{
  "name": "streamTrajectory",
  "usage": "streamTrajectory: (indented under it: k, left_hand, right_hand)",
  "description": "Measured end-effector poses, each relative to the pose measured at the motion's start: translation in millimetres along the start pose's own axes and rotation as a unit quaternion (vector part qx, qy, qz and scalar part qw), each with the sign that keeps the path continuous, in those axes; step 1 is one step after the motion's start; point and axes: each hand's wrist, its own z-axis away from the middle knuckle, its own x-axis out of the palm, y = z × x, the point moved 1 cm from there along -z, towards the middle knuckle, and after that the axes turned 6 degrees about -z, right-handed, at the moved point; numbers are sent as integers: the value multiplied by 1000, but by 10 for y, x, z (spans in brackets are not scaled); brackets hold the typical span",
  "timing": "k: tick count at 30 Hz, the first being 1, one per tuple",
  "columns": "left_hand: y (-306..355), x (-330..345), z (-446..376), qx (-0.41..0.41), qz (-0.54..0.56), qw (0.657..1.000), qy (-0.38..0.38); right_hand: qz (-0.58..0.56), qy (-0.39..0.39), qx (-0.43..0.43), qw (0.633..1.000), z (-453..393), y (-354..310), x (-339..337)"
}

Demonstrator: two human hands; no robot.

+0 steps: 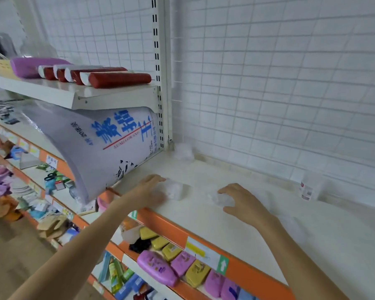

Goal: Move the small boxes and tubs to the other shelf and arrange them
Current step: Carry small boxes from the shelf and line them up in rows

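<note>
Now both hands sit on the white shelf (pixel 268 224). The left hand (pixel 148 190) touches a clear tub (pixel 175 189) just right of it. The right hand (pixel 243 203) curls round another small tub (pixel 222 200), so each hand has its own tub close.

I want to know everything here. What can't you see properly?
All in the head view:
- Tub by the left hand: motion blur hides what it holds.
- Tub under the right hand: fingers cover it.
- Small tub at the back: label too small to read.
- Big bag: top hidden behind the upper shelf.
</note>
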Motion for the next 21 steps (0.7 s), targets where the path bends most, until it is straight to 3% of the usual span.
streamTrajectory:
  k: [7,13,17,21]
  left_hand:
    - [-65,8,-310,46,34,998,-19]
    - [-54,9,-453,45,103,992,50]
    - [-42,-56,-520,5,188,982,27]
    - [-61,-93,-566,-46,301,951,-58]
  right_hand:
    - [-94,70,22,993,-170,53,-71]
    - [-230,97,106,962,-169,-80,-150]
    - [-262,114,133,949,-200,-120,-174]
    - [-240,118,146,952,-240,-103,-167]
